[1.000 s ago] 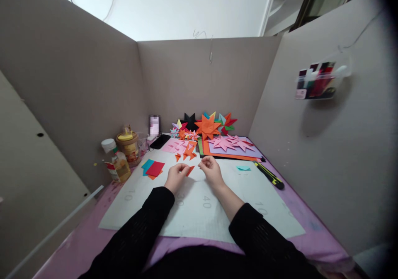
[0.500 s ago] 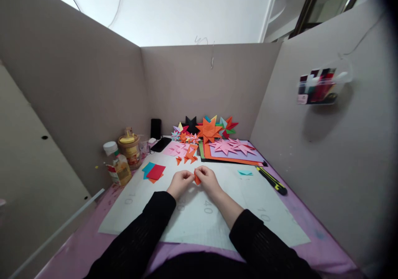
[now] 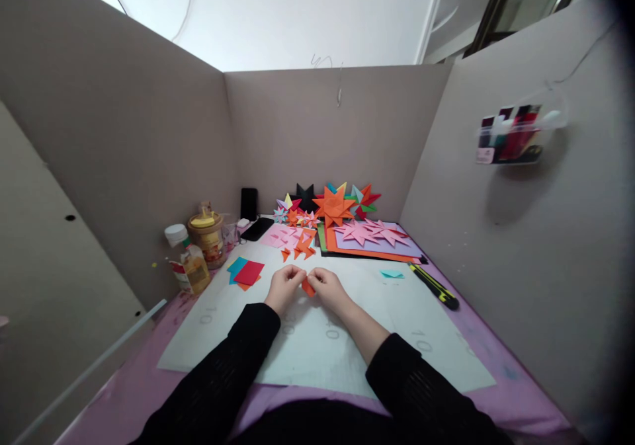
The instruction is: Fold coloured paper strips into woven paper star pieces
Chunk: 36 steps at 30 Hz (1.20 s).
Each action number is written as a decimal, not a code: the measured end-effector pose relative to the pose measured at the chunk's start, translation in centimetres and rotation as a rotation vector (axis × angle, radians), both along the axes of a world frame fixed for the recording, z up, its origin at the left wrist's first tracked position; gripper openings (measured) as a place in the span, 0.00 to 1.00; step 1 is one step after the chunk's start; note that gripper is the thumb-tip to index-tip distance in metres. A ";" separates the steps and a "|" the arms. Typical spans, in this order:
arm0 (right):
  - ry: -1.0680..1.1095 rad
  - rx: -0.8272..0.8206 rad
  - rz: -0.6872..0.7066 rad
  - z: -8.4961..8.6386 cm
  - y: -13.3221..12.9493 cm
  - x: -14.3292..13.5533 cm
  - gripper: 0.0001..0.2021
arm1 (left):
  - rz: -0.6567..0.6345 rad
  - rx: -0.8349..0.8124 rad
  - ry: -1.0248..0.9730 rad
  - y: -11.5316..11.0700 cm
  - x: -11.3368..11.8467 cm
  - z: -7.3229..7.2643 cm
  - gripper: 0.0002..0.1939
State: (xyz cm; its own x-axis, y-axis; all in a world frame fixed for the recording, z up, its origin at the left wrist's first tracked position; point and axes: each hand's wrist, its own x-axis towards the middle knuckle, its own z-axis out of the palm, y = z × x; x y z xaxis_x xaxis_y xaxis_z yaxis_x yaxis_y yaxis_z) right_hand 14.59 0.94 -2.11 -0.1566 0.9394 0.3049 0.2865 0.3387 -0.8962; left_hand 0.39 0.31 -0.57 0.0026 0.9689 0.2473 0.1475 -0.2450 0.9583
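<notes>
A small folded piece of orange paper point(image 3: 308, 287) is pinched between my two hands, just above the white sheet point(image 3: 327, 359). My left hand point(image 3: 285, 287) grips its left side with thumb and forefinger. On its right side the fingertips of my right hand point(image 3: 328, 287) are closed. The fingers partly cover the paper, so its exact folds are hidden. Beyond my hands lie several small folded orange pieces point(image 3: 298, 252). Left of them is a loose pile of paper squares, a red square point(image 3: 249, 273) on top with blue and orange below.
A black and yellow utility knife point(image 3: 434, 287) and a folded turquoise paper point(image 3: 391, 274) lie to the right. Paper stars point(image 3: 335, 207) stand at the back beside stacked coloured sheets point(image 3: 367, 254). A bottle point(image 3: 191, 263), a jar point(image 3: 207, 237) and a phone point(image 3: 257, 229) are at left.
Both hands have shifted slightly left with the orange paper. The paper now tilts differently and hangs lower between the fingertips. Nothing else on the table has moved.
</notes>
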 end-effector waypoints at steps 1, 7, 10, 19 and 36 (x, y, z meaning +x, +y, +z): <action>-0.006 0.015 -0.006 0.0 0.1 0.1 0.08 | 0.027 -0.014 -0.029 0.2 -0.3 0.1 0.11; 0.065 -0.012 -0.070 0.4 0.4 0.8 0.06 | 0.158 -0.039 -0.123 1.0 -1.6 0.1 0.13; 0.197 -0.009 -0.009 0.3 0.4 0.6 0.04 | 0.040 -0.037 -0.064 0.8 -0.9 0.1 0.13; 0.449 -0.213 0.066 0.1 0.1 -0.3 0.14 | -0.133 -0.050 -0.062 0.2 0.5 -0.3 0.12; 0.390 -0.046 0.020 1.0 0.1 0.3 0.05 | -0.136 -0.069 -0.143 0.4 0.0 -0.7 0.20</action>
